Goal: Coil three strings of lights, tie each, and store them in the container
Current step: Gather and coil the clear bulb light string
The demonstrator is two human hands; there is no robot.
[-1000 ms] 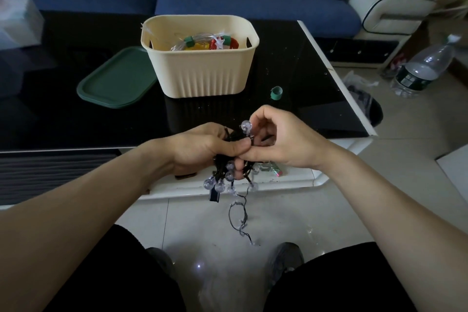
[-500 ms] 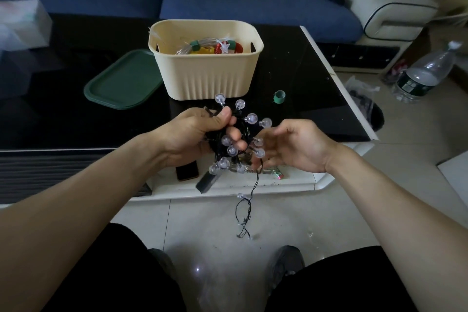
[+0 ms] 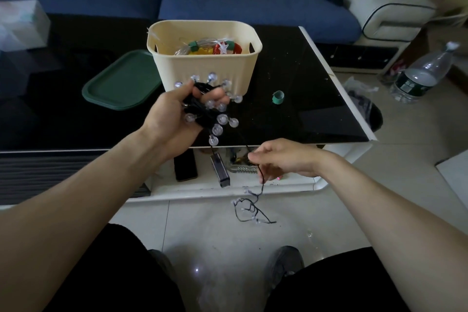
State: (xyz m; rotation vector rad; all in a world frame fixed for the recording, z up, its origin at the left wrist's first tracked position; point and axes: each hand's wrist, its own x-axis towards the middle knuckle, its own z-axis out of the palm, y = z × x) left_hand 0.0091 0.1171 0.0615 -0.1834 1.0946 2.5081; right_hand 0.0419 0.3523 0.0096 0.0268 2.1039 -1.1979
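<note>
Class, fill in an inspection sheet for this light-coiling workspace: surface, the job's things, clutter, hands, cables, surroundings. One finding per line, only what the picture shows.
Surface: glossy black table top with a white edge and a lower white shelf.
Job's things: cream container holding coiled lights with green ties; green lid lying beside it; green tie roll on the table.
Clutter: dark phone on the lower shelf.
Hands: left hand holds the coiled bulb string; right hand pinches its loose wire.
Cables: loose tail trails to the floor; black box hangs from the coil.
Surroundings: blue sofa, plastic bottle on the tiled floor.
</note>
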